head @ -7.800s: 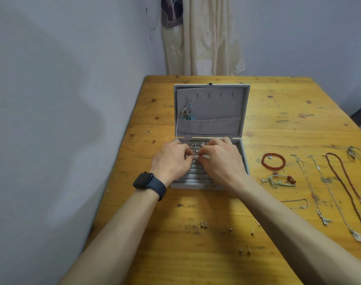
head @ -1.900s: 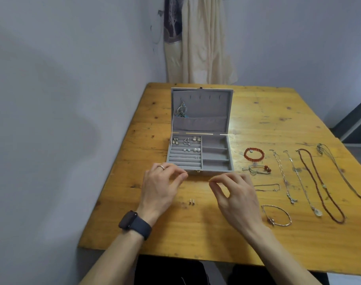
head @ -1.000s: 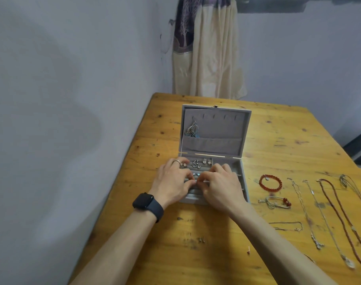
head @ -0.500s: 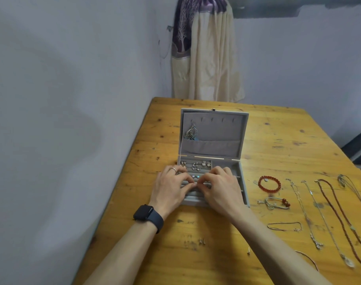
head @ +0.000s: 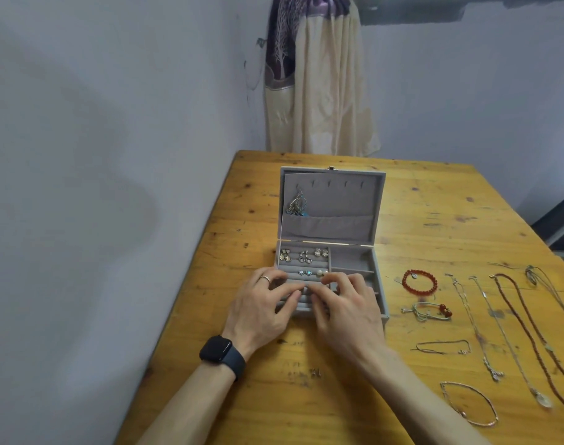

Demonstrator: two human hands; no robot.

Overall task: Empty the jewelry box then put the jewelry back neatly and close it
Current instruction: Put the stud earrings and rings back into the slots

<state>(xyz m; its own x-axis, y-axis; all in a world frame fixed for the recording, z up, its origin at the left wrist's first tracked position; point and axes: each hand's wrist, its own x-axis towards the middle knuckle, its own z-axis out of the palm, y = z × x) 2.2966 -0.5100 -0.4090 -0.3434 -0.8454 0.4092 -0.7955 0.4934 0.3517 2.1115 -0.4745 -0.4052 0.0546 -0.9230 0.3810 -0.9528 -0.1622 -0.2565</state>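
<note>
Now left hand (head: 263,308) and right hand (head: 348,308), fingers curled, meet over the open grey velvet jewelry box (head: 351,260) on the yellow wooden table (head: 434,220); whether they pinch anything is unclear.

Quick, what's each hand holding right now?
Left hand: fingertips on the jewelry box slots, grip cannot be told.
Right hand: fingertips there too, cannot be told.

A black square smart watch (head: 222,352) on a wide black rubber band goes round the left wrist. Just past the watch, a thin silver ring (head: 265,278) sits on a finger of the left hand (head: 261,305). Both arms are bare.
</note>
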